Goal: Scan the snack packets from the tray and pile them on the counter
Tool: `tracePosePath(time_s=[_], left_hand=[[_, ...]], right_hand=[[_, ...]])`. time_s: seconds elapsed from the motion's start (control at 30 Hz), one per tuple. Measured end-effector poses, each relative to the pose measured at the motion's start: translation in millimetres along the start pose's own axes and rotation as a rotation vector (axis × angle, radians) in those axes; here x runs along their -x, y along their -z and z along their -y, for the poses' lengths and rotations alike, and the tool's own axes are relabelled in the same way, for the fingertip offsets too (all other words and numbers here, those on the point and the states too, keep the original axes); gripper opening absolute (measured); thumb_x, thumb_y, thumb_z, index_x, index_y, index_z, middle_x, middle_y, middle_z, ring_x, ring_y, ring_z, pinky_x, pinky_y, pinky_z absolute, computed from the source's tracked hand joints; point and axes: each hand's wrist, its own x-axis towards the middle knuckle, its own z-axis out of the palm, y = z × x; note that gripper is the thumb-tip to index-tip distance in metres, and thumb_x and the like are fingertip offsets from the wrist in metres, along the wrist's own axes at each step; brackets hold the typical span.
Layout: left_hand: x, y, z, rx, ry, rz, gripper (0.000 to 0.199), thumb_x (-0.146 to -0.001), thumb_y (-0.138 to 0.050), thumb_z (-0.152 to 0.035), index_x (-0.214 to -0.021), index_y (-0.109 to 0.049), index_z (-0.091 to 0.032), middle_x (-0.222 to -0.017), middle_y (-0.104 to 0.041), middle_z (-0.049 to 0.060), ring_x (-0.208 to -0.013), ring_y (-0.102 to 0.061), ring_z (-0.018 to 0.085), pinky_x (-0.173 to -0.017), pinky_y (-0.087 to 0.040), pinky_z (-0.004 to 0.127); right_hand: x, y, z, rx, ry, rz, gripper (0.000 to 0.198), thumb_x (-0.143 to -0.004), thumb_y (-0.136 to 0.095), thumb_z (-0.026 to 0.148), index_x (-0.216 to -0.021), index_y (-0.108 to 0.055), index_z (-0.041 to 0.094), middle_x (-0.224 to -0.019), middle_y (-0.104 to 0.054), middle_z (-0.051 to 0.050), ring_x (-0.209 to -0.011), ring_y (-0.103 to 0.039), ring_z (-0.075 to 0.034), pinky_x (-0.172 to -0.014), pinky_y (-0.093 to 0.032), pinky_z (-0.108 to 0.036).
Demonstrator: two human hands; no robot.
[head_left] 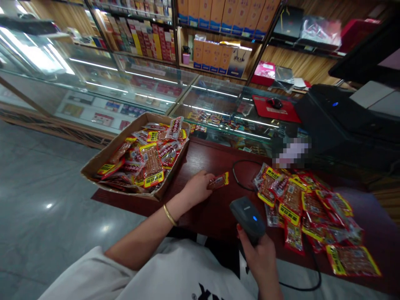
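Note:
Pinched in my left hand (198, 189) is a small red and yellow snack packet (219, 181), low over the dark red counter. My right hand (259, 254) is wrapped round the handle of a black barcode scanner (248, 216), whose blue light is lit; its head points toward the packet. To the left, a cardboard box (170, 183) holds many similar packets, some yellow-edged, some clear. On the right lies a loose pile of the same snack packets (292, 196), with one packet (353, 260) at the counter's near edge.
Behind the counter (203, 152) runs a glass display case (215, 93) with goods inside. A black cable (239, 177) loops across the wood. At the right stand a black machine (334, 112) and a mouse (275, 103) on a red mat (262, 114). Stocked shelves line the wall.

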Motion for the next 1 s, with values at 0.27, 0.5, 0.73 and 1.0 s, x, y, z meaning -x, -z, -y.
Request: tracePosePath(time_s=[0.27, 0.5, 0.73, 1.0], left_hand=[[6.5, 3.9, 19.1, 0.425, -0.017, 0.004, 0.055, -0.068, -0.065, -0.009, -0.12, -0.073, -0.024, -0.106, -0.08, 0.002, -0.095, -0.075, 0.025, -0.084, -0.056, 0.029], [4.1, -1.8, 24.8, 0.527, 0.009, -0.034, 0.046, -0.069, -0.071, -0.02, -0.115, -0.076, -0.023, -0.103, -0.081, 0.004, -0.092, -0.075, 0.026, -0.087, -0.057, 0.03], [0.4, -3.8, 17.6, 0.538, 0.002, 0.005, 0.049, -0.07, -0.069, -0.02, -0.119, -0.073, -0.022, -0.107, -0.08, 0.004, -0.096, -0.075, 0.026, -0.092, -0.056, 0.032], [-4.6, -0.3, -0.8, 0.497, -0.083, 0.044, 0.05, -0.07, -0.067, -0.014, -0.119, -0.074, -0.023, -0.106, -0.08, 0.003, -0.094, -0.075, 0.025, -0.09, -0.057, 0.032]], right_hand=[[0.7, 14.6, 12.6, 0.136, 0.176, 0.047, 0.043, -0.091, -0.059, 0.053, -0.099, -0.078, 0.016, -0.093, -0.081, -0.014, -0.086, -0.077, -0.03, -0.079, -0.061, -0.037], [10.7, 31.4, 6.5, 0.185, 0.165, 0.061, 0.041, -0.094, -0.056, 0.053, -0.097, -0.077, 0.018, -0.089, -0.08, -0.012, -0.084, -0.077, -0.029, -0.077, -0.061, -0.035], [19.9, 42.9, 5.9, 0.161, 0.151, 0.057, 0.04, -0.093, -0.058, 0.052, -0.102, -0.076, 0.018, -0.091, -0.08, -0.012, -0.084, -0.076, -0.029, -0.079, -0.06, -0.035], [23.0, 40.1, 11.2, 0.134, 0.116, 0.035, 0.034, -0.092, -0.058, 0.047, -0.099, -0.076, 0.018, -0.089, -0.08, -0.012, -0.082, -0.077, -0.029, -0.076, -0.061, -0.036]])
